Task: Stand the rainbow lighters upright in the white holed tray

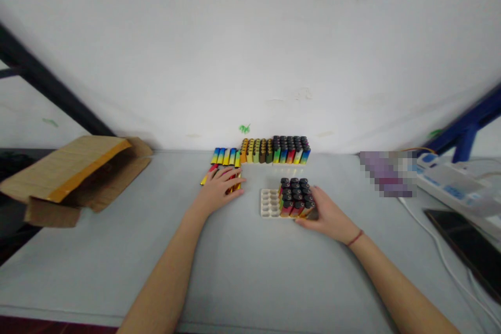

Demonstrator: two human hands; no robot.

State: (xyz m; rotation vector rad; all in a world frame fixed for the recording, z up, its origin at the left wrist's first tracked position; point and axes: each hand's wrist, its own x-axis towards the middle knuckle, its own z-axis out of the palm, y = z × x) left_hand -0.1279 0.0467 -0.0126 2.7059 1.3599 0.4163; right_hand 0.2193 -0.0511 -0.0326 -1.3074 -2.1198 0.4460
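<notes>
My left hand (pixel 220 188) lies over a small heap of colourful lighters (pixel 208 173) on the grey table, its fingers curled down onto them. My right hand (pixel 323 212) grips the right side of a white tray (pixel 269 203), whose right part is filled with upright black-capped lighters (pixel 295 197) and whose left slots stand bare. Against the wall stands a row of lighters (pixel 274 150), with a few more leaning at its left end (pixel 226 156).
An open cardboard box (pixel 74 175) lies on its side at the table's left. At the right are a white power strip (pixel 450 182), a white cable (pixel 438 250), a dark phone (pixel 465 245) and a blurred purple object (pixel 387 172). The white wall (pixel 250 62) rises just behind.
</notes>
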